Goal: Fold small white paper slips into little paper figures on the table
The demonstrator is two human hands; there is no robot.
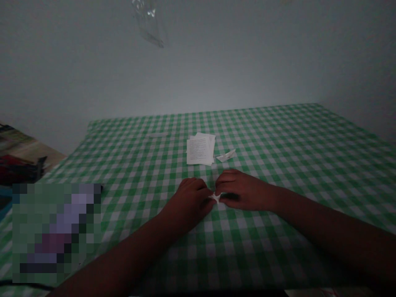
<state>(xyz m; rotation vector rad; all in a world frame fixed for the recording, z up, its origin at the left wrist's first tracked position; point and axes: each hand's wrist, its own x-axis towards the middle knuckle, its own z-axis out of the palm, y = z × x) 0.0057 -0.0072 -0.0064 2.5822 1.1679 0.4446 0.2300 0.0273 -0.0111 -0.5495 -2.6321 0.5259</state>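
Note:
Both my hands meet just above the checked tablecloth, near the middle of the view. Between their fingertips is a small piece of folded white paper (pixel 216 198). My left hand (pixel 193 196) pinches its left side, while my right hand (pixel 236 189) pinches the right side with curled fingers. Much of the paper is covered by my fingers, so its full shape is hidden. Beyond my hands lies a stack of printed paper sheets (pixel 199 150), slightly fanned. To the right of that stack rests a folded paper shape with pointed ends (pixel 227 156).
A green and white checked tablecloth (pixel 278 144) covers the table up to the pale wall (pixel 216 62). A thin whitish strip (pixel 157 135) lies at the back left. At left, a blurred-out patch (pixel 58 231) hides something. A clear plastic bag (pixel 150 22) hangs on the wall.

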